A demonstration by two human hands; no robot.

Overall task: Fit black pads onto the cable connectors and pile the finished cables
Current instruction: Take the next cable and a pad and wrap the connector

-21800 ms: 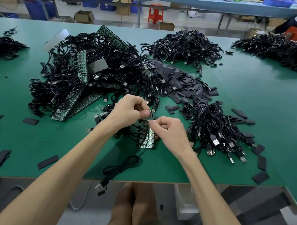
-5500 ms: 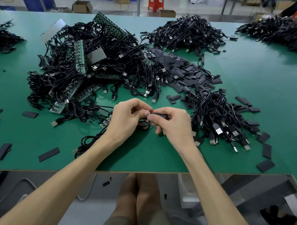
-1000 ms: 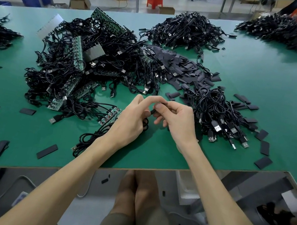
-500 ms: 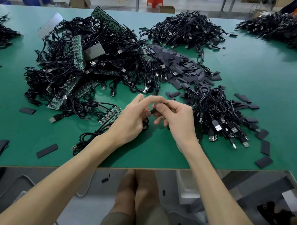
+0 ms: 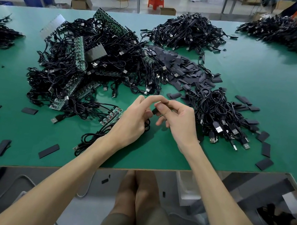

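A thin black cable [image 5: 87, 138] is being gripped by the left hand [image 5: 132, 119], a flat black pad [image 5: 154, 111] by the right hand [image 5: 178, 121], to be kept square.

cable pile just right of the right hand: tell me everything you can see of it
The cable pile is a loose tangle of thin black cords looped over one another, lying on the green table. USB plugs with silvery metal tips fan out at its near-right side. Flat black pads lie scattered round it. The right hand is beside its left edge; whether they touch cannot be told.
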